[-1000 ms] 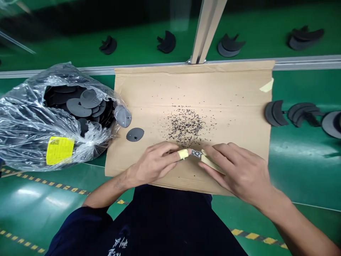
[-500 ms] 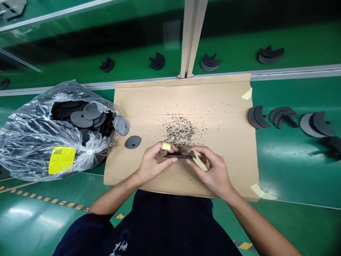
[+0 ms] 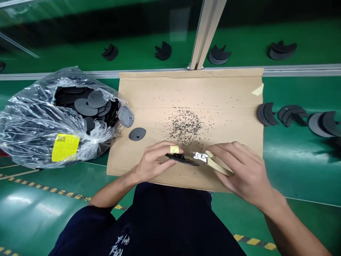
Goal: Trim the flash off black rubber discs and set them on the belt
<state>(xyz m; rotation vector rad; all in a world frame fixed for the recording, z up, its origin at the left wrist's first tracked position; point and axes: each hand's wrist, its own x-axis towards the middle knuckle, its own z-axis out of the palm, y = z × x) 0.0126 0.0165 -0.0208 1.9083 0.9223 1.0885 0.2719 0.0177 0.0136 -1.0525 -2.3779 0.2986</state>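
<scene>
I see a thin dark disc (image 3: 182,159), edge-on, pinched in left hand (image 3: 153,164). Right hand (image 3: 243,170) closed on cutters (image 3: 210,161), tip at disc edge.

Glossy green bench (image 3: 298,156), probably conveyor.

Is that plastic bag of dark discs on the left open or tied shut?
Open. The clear plastic bag gapes toward the cardboard sheet, baring the dark discs inside; one grey piece sits at its mouth.

A factory line: green conveyor belt (image 3: 293,32) at 12 o'clock carrying grey plastic parts (image 3: 163,50), bagged parts (image 3: 80,103) at 9 o'clock.
</scene>
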